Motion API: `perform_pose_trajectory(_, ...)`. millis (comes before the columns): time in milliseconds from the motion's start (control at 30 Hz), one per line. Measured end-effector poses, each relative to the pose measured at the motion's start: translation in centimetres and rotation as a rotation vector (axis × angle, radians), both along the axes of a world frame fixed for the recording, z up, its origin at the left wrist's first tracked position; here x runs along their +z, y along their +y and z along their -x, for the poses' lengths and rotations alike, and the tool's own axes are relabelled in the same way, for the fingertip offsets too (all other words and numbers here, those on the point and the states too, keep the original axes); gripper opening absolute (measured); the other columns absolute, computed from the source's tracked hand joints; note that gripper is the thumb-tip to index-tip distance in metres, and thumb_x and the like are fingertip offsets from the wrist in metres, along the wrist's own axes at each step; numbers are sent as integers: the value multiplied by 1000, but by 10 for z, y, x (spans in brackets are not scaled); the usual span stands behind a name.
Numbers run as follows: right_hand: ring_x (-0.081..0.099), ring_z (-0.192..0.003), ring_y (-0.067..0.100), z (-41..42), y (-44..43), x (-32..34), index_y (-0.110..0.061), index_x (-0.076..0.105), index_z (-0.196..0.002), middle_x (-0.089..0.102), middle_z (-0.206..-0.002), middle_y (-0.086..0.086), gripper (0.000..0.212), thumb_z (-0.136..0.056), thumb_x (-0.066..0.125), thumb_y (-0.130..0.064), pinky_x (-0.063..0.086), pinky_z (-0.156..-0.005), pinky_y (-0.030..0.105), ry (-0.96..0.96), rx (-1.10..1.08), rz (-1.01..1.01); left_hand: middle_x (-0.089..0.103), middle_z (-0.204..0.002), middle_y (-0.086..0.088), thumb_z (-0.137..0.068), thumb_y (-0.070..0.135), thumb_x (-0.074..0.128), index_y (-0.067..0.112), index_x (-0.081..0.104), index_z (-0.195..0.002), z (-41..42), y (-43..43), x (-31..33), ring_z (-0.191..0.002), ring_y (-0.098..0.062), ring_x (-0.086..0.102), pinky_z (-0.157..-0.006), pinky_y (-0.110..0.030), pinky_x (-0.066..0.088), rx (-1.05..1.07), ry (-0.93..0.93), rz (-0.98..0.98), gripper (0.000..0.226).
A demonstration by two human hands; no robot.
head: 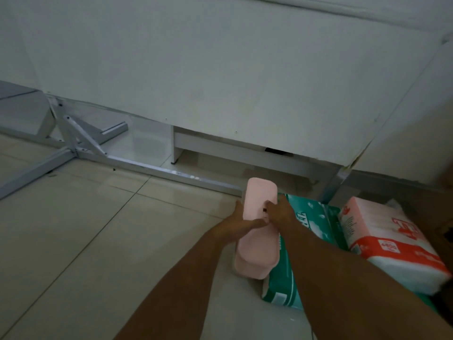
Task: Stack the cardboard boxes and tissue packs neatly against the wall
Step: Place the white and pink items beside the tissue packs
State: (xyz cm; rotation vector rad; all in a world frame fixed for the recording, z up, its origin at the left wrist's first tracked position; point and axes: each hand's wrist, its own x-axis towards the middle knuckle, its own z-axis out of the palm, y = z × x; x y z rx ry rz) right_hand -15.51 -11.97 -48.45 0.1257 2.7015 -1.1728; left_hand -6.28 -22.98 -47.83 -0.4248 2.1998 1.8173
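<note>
A long pink tissue box (pixel 257 200) with rounded ends stands on the tiled floor, leaning against a green tissue pack (pixel 308 219). My left hand (pixel 241 222) grips the box's left side and my right hand (pixel 279 212) holds its top face near the middle. A red and white tissue pack (pixel 382 231) lies on top of the green pack to the right. My right forearm covers part of the green pack.
A white panel (pixel 220 82) stands behind, with a gap at its base and a white shelf foot (pixel 175 148) under it. A grey metal frame (pixel 137 165) lies on the floor to the left. A brown cardboard edge (pixel 448 224) shows at far right.
</note>
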Motion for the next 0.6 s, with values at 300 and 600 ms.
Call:
perform_pose_trajectory(300,50,-126,32,-27,-1,6,-8,23,-152,45,-141,19,53,-103,34,-25,40,-107,40,5,31,-248,33,-148,0,-62,17,89,32,-7,-149,-13,-8,-16,-134,-23,40,-104,-43,48,-357,47,138,130)
perform_pose_trajectory(600,48,-128,31,-39,-2,15,-16,28,-150,39,-143,18,47,-104,32,-22,41,-104,39,2,181,-408,-25,-160,-1,-65,38,86,28,-33,-146,-15,-1,3,-150,-30,5,-118,-47,22,-502,1,593,144)
